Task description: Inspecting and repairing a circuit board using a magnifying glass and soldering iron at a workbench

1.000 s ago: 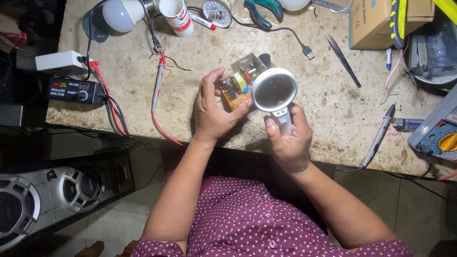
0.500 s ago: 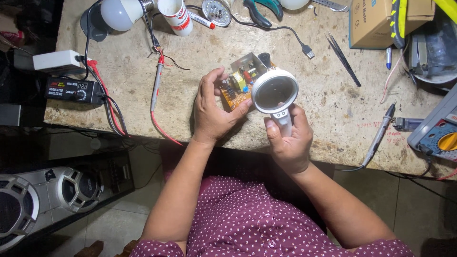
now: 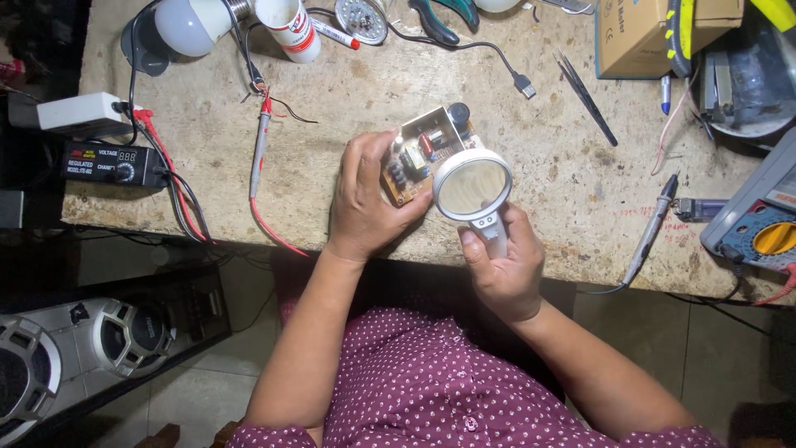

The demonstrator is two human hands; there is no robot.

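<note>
My left hand [image 3: 365, 199] grips a small tan circuit board [image 3: 423, 149] with several components on it, holding it just above the stone workbench [image 3: 348, 91]. My right hand [image 3: 502, 265] is wrapped around the white handle of a round magnifying glass [image 3: 473, 187]. The lens hovers over the lower right part of the board and hides that part of it.
A red test probe [image 3: 259, 149] and its lead lie left of my hands. Black tweezers [image 3: 584, 95], a cable plug [image 3: 522, 83], a soldering iron [image 3: 651, 232] and a grey multimeter [image 3: 759, 220] lie to the right. A black adapter box [image 3: 108, 163], a bulb [image 3: 186, 25] and a cardboard box [image 3: 634, 33] stand around the edges.
</note>
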